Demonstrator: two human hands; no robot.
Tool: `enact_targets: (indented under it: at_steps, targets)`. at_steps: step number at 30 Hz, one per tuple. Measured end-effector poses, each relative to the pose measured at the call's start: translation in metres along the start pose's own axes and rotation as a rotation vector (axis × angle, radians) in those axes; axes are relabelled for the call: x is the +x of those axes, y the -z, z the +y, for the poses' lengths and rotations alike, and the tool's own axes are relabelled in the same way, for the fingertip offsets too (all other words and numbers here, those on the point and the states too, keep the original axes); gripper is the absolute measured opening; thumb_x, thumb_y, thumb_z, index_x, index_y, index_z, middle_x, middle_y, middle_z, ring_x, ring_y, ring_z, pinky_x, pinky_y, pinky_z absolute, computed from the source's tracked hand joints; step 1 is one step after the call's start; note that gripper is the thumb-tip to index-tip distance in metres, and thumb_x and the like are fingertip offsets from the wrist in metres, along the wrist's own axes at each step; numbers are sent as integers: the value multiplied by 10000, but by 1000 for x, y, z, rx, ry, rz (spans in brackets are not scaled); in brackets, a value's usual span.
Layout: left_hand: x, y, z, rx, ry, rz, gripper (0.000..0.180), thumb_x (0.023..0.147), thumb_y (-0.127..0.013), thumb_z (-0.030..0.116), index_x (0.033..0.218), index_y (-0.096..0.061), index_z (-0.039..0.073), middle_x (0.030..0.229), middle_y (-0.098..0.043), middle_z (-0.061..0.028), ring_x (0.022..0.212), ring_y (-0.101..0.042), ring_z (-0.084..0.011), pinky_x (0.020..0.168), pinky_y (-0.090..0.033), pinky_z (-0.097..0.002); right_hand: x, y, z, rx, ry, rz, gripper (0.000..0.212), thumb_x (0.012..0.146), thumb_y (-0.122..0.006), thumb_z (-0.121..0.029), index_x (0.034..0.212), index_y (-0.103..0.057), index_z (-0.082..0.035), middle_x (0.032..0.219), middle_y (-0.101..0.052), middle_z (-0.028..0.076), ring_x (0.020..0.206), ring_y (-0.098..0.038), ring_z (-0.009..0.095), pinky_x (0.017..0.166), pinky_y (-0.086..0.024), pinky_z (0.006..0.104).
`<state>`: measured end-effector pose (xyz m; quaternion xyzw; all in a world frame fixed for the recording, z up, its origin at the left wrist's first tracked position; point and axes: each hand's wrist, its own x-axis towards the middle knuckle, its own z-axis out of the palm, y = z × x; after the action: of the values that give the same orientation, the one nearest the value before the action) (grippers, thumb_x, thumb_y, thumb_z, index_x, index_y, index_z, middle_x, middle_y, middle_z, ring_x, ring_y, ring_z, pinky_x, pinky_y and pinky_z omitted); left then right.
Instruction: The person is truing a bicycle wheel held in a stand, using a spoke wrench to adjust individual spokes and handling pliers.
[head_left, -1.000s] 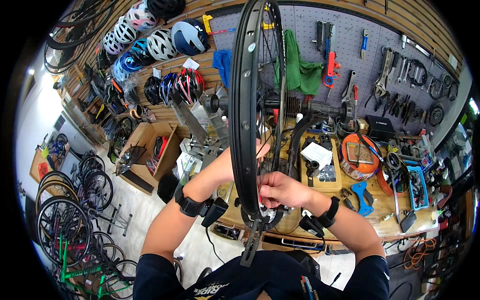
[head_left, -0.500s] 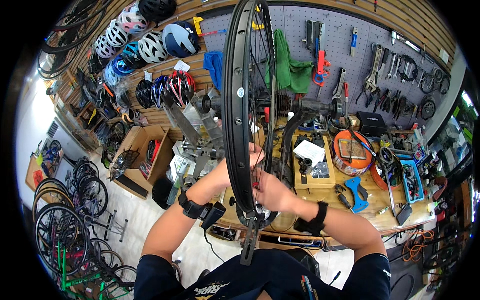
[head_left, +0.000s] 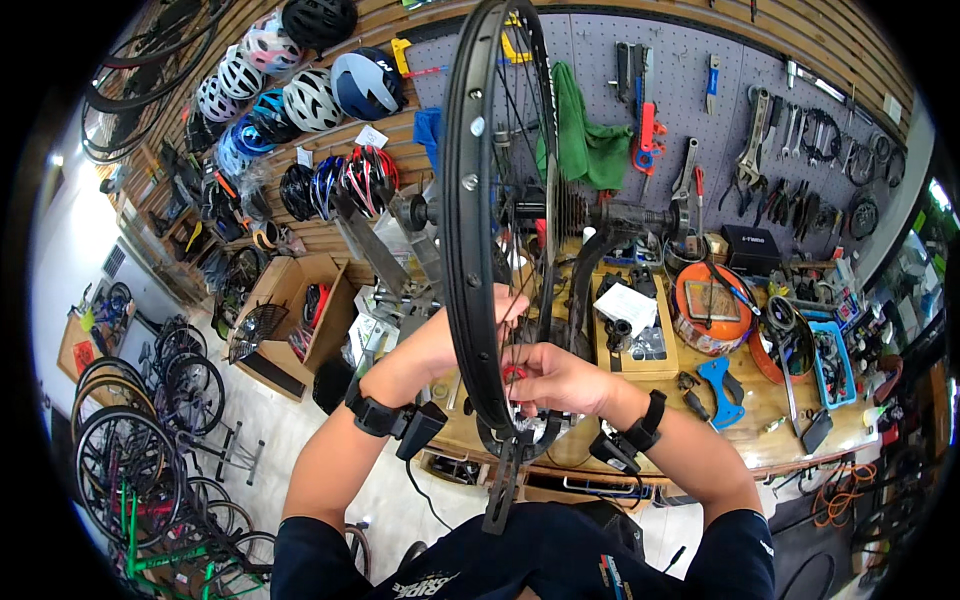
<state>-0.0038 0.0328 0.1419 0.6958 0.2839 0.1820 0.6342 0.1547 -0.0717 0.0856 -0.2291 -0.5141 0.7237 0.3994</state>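
A black bicycle wheel stands upright in a metal truing stand, its rim facing me and its cassette on the right. My left hand reaches behind the rim from the left, fingers curled at the spokes; the rim hides part of it. Low on the wheel, inside the rim, my right hand pinches a small red spoke wrench at the spokes. Its fingers cover most of that tool. Both wrists carry black straps with small devices.
A wooden workbench holds an open cardboard tray, an orange round tub, a blue basket and a blue tool. Behind is a pegboard with tools. Helmets hang at left; bicycles stand below.
The wheel has turned, with the rim's near side moving upward. My right hand has rolled, so its thumb and the red spoke wrench show more plainly. My left hand stays behind the rim.
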Motion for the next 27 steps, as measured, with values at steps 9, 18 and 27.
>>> enact_targets:
  at_steps: [9,18,27]
  targets:
    - [0,0,-6,-15,15,-26,312,970,-570,332,1100,-608,52,814,-526,52,733,-483,-45,646,-372,-199,4,28,5,-22,-43,-148,302,895,-687,-203,1096,-594,2,947,-630,38,722,-587,84,667,-485,216]
    - [-2,-9,-30,54,-187,-16,384,991,-539,295,1259,-515,21,860,-517,33,771,-489,-64,722,-415,-219,10,22,19,-478,8,211,262,829,-770,-249,801,-628,-32,667,-577,-13,581,-512,85,554,-437,246]
    - [4,-9,-56,77,-99,-69,576,995,-532,291,1436,-324,-15,960,-532,10,904,-475,-80,850,-413,-250,20,6,34,-1556,-158,564,307,834,-661,-296,905,-636,1,791,-673,192,773,-677,337,712,-547,402]
